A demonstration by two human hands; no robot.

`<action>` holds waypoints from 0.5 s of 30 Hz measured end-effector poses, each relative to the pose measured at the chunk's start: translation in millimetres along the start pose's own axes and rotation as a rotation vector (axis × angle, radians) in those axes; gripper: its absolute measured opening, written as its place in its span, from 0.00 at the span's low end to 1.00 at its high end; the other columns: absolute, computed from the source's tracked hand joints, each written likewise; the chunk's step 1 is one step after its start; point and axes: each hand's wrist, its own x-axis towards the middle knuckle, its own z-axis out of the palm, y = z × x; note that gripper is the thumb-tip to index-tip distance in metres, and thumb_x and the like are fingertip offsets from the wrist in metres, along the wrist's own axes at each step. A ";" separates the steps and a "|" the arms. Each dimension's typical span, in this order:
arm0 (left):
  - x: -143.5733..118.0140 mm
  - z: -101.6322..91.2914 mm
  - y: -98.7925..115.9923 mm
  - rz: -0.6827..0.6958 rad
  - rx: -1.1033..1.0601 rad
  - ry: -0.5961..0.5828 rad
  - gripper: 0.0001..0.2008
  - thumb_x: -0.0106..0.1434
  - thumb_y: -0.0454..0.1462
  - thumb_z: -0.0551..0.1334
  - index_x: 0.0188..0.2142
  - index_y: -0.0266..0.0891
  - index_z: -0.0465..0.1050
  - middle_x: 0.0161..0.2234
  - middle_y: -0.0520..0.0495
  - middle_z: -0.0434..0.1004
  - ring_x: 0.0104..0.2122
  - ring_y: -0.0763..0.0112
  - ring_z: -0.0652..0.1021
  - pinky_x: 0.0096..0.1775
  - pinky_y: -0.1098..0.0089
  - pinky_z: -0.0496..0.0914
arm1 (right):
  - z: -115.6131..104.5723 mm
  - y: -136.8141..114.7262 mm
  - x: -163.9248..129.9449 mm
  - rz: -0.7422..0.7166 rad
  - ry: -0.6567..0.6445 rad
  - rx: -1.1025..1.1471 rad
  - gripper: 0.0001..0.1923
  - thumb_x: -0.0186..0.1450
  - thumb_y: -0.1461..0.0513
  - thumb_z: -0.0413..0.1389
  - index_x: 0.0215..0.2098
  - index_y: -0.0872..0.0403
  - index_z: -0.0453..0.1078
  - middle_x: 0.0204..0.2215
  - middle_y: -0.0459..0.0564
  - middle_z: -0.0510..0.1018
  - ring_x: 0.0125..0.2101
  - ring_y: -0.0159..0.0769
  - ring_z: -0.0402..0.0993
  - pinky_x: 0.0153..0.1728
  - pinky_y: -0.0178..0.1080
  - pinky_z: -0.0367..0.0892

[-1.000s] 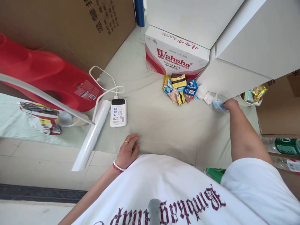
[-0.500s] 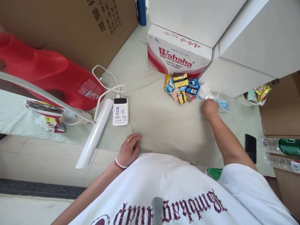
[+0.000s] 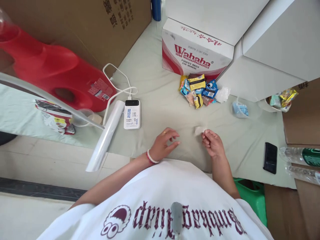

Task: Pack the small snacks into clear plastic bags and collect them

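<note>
— Status of the hands?

— Right hand (image 3: 212,143) has its fingertips pinched on a small pale wrapped piece (image 3: 199,130), held just above the sheet (image 3: 160,100) in front of the body. Left hand (image 3: 163,145) is loose and half curled, holding nothing, near the right but not touching it.

— What does the surface carry?

— A pale green cloth sheet, slightly creased. A heap of snack packets (image 3: 198,90) in glossy foil lies against the Wahaha carton (image 3: 195,53). A clear crinkled wrapper (image 3: 222,94) sits just beside the heap, and a small blue packet (image 3: 240,109) lies apart to its right.

— Anything else?

— White power bank (image 3: 132,114), rectangular and smooth, cable attached; a white plastic roll (image 3: 106,136) beside it; a black phone (image 3: 270,157) at the right edge.

— Handling advice?

— My judgement: the piece is light and thin, so a fingertip pinch suits it. Bring the free hand to the opposite edge and keep the piece low over the sheet, so a slip costs nothing.
</note>
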 end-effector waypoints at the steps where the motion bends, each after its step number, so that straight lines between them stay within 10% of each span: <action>1: 11.3 11.5 0.9 0.011 -0.009 -0.020 0.12 0.68 0.44 0.66 0.47 0.42 0.75 0.43 0.44 0.76 0.36 0.70 0.76 0.39 0.67 0.74 | 7.1 4.1 -8.6 0.050 -0.043 0.054 0.22 0.53 0.51 0.73 0.29 0.53 0.67 0.22 0.40 0.70 0.16 0.18 0.48 0.13 0.25 0.44; 7: 41.0 61.3 -7.4 -0.066 -0.148 -0.242 0.11 0.68 0.43 0.63 0.35 0.38 0.77 0.31 0.49 0.74 0.31 0.70 0.74 0.37 0.67 0.70 | 24.8 7.9 -27.4 0.164 -0.120 0.204 0.24 0.53 0.54 0.74 0.28 0.53 0.63 0.20 0.38 0.66 0.15 0.17 0.47 0.13 0.23 0.43; 15: 22.4 56.6 -9.1 -0.217 -0.201 -0.157 0.12 0.62 0.44 0.68 0.40 0.39 0.78 0.33 0.49 0.75 0.31 0.71 0.72 0.36 0.68 0.68 | 27.8 18.0 -24.3 0.235 -0.125 0.319 0.22 0.53 0.58 0.74 0.29 0.53 0.63 0.19 0.36 0.64 0.15 0.17 0.46 0.12 0.22 0.45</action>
